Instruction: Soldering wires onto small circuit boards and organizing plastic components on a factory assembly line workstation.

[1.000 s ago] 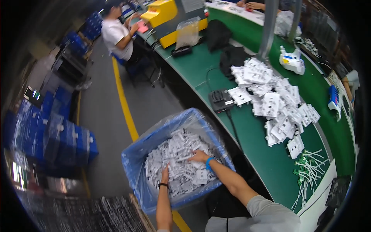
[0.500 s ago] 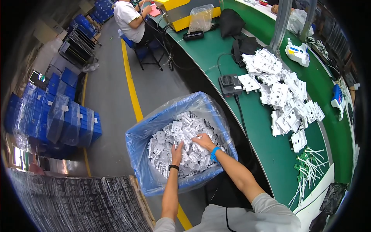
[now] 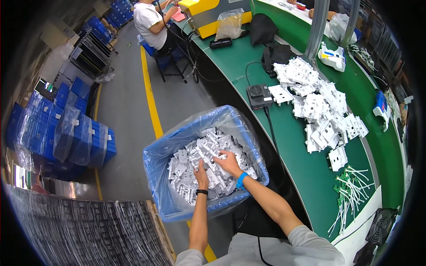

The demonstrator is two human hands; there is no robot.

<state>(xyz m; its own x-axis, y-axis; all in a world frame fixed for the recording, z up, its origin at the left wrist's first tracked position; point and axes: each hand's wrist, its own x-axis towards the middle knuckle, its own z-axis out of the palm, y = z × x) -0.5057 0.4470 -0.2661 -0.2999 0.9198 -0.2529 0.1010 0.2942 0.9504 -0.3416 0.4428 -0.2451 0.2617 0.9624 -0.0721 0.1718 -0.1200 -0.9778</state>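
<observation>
Both hands reach into a blue bin (image 3: 155, 193) with a clear plastic liner, among a heap of small white plastic parts (image 3: 179, 166). My left hand (image 3: 202, 178), with a black band at its wrist, has its fingers curled against white parts at the heap's middle. To its right and slightly farther off, my right hand (image 3: 230, 164), above a blue wristband, bends thumb and fingers round a white part. Some fingertips are lost among the parts. On the green bench (image 3: 266, 119) lies a pile of larger white plastic housings (image 3: 317, 106).
A black box-shaped device (image 3: 259, 96) with a cable stands at the bench's near edge. Green circuit boards with white wires (image 3: 348, 190) lie at the right. Wrapped blue crates (image 3: 75, 137) and stacked dark sheets (image 3: 88, 230) stand left. A seated person (image 3: 151, 24) works farther off.
Both hands have shifted slightly left within the bin, the right hand a little more bent over the parts. The bench and its contents sit slightly farther left in the view.
</observation>
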